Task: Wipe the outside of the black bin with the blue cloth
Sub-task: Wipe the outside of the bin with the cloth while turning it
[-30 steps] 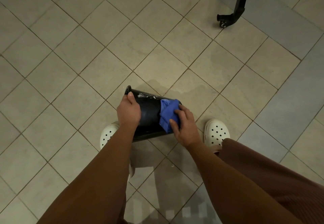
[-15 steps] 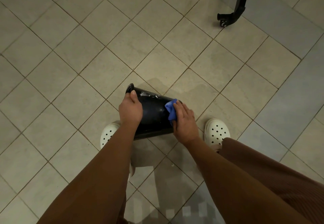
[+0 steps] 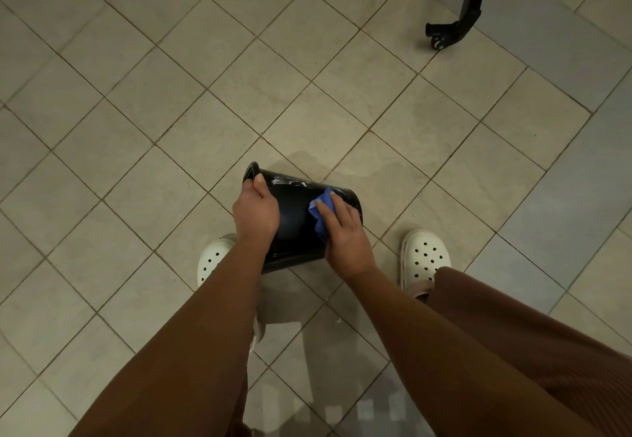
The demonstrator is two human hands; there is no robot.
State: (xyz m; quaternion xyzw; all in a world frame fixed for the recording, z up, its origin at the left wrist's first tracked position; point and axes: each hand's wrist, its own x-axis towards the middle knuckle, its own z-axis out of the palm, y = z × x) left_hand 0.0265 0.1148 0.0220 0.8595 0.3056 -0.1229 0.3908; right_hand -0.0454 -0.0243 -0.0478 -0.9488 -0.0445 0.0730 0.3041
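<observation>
The black bin (image 3: 294, 207) is tipped on its side between my feet, its open rim to the left and its base to the right. White smears mark its upper wall. My left hand (image 3: 255, 212) grips the bin near the rim, thumb along the edge. My right hand (image 3: 343, 234) presses the bunched blue cloth (image 3: 320, 212) flat against the bin's side near the base. Most of the cloth is hidden under my palm and fingers.
Beige tiled floor (image 3: 171, 94) all around, with a faint damp patch beyond the bin. My white clogs (image 3: 425, 257) stand either side of the bin. A black wheeled leg of some furniture (image 3: 455, 31) stands at the upper right.
My right hand has slid the cloth leftwards over the bin's side, and the cloth is now more bunched and covered. My left hand keeps its grip near the rim.
</observation>
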